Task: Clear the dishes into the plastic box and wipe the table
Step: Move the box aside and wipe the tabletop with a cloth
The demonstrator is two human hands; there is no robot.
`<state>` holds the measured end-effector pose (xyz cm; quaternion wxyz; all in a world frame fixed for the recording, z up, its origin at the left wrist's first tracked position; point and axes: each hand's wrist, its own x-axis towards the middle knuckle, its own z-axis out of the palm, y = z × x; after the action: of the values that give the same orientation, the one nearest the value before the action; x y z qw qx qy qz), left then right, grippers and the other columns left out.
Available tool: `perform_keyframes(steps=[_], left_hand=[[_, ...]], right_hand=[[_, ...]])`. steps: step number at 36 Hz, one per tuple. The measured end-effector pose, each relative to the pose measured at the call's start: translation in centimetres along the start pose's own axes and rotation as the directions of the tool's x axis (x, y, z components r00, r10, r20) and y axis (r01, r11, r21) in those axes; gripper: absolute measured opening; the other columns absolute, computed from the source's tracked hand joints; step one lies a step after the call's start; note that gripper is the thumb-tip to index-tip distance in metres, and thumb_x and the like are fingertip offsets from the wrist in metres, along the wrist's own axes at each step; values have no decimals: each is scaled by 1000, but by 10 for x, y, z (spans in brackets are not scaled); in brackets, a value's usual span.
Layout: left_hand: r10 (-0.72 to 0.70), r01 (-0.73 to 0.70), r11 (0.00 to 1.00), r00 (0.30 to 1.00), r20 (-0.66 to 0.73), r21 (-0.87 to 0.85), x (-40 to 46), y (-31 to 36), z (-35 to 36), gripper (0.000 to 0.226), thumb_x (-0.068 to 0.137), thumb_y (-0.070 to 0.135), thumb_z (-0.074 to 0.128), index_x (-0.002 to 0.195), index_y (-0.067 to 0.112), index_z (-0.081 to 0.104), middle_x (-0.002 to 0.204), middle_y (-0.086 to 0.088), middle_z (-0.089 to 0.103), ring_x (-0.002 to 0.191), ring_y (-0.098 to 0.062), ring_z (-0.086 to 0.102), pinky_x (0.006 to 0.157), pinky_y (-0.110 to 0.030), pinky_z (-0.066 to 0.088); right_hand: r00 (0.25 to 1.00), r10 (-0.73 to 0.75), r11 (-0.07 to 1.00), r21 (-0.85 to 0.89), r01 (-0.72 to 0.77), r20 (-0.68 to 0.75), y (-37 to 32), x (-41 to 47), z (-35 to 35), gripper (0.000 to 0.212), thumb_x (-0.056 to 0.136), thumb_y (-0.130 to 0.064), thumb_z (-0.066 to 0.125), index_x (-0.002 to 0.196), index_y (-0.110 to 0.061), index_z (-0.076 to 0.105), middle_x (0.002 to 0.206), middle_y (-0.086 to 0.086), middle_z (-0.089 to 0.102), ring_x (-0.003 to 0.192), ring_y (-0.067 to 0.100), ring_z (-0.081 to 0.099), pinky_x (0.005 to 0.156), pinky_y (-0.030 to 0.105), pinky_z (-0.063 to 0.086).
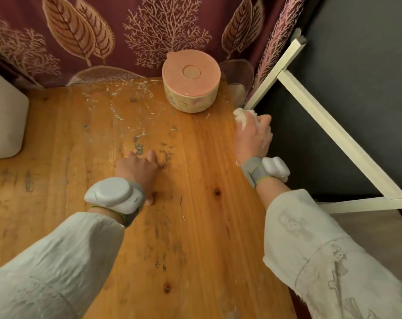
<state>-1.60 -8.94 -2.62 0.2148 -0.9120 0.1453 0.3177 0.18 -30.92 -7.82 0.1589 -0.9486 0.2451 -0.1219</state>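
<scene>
the person leans over a wooden table (195, 226) with both arms stretched forward, each in a pale sleeve and each wearing a white device strapped at the wrist. the left hand (135, 168) rests on the middle of the table top, palm down, fingers spread loosely and touching the wood, holding nothing. its fingertips lie just beside a patch of grey scuffs and wet smears.

the right hand (253, 139) is at the right edge of the table, fingers curled tight around a crumpled white tissue (240, 116), which sticks out past the knuckles on the far side. the hand and the wad sit right at the table's edge; whether the tissue touches the wood cannot be told.

a roll of pink toilet paper (190, 81) stands upright on the far part of the table, near the right corner, well apart from the left hand and just beyond the right one. whitish streaks and flecks (126, 107) spread over the far middle of the table, left of the roll and reaching down toward the left hand.

a white plastic box (4, 120) shows at the left edge of the view, only its rounded corner visible, beside the table. a dark red curtain (103, 38) with leaf and coral patterns hangs behind the far side. to the right of the table stands a white frame (322, 116) over a dark grey floor.
</scene>
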Motion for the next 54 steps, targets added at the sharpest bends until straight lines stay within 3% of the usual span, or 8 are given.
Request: perform_keyframes(steps=[8,21,24,27,31,39,44,54], left_hand=[[-11,12,1000,1000,-17,28,2,1,2,115,70,48,75,148,4,3,120,-13,54,110,-28,52,70,-29,43],[20,-22,999,996,-89,-28,5,-7,11,114,69,51,74,148,11,3,125,-17,49,110,-29,52,67,-30,40],[6,-21,990,995,-102,-142,5,-11,17,113,65,50,78,148,19,8,133,-20,37,106,-34,55,65,-34,41],[-21,-12,963,993,-118,-270,1,-20,29,110,66,51,77,148,24,9,148,-15,20,126,-34,39,87,-40,45],[-72,4,897,988,-137,-442,-6,-26,49,102,72,57,68,148,21,9,157,-1,5,144,-26,11,114,-50,15],[-278,253,745,959,57,-617,-14,-96,81,100,72,49,73,147,11,18,157,-2,11,143,-27,16,114,-51,20],[-248,286,740,957,148,-609,-1,-141,95,123,64,52,78,150,14,-2,158,1,-7,146,-26,1,116,-52,15],[-181,224,820,974,133,-527,9,-141,80,133,60,47,82,149,8,-9,157,-6,-13,145,-32,-4,114,-51,21]], right_hand=[[872,-464,881,187,435,156,-52,-43,28,31,89,-25,58,118,-13,64,106,17,53,91,35,54,81,42,43],[1000,25,999,-38,-25,15,-4,8,7,33,97,-30,45,125,-14,52,119,10,42,102,23,49,86,32,46],[985,-172,985,16,172,14,-18,-13,5,34,96,-30,46,127,-18,51,119,9,43,101,20,48,85,30,46],[935,-347,934,115,338,72,-53,-43,5,35,94,-28,49,126,-17,54,116,12,46,98,24,50,79,33,46],[876,-433,896,208,392,213,-88,-79,15,36,93,-26,49,127,-16,55,116,11,46,97,28,52,80,36,44],[809,-562,813,294,502,174,-134,-134,48,39,80,-30,44,99,-10,70,87,13,57,73,29,60,64,34,53],[696,-689,718,328,614,204,-187,-145,73,41,81,-30,42,102,-8,69,91,15,59,78,31,62,72,36,53],[658,-691,723,263,639,300,-252,-102,100,37,95,-27,48,129,-13,54,124,14,47,113,31,47,98,36,34]])
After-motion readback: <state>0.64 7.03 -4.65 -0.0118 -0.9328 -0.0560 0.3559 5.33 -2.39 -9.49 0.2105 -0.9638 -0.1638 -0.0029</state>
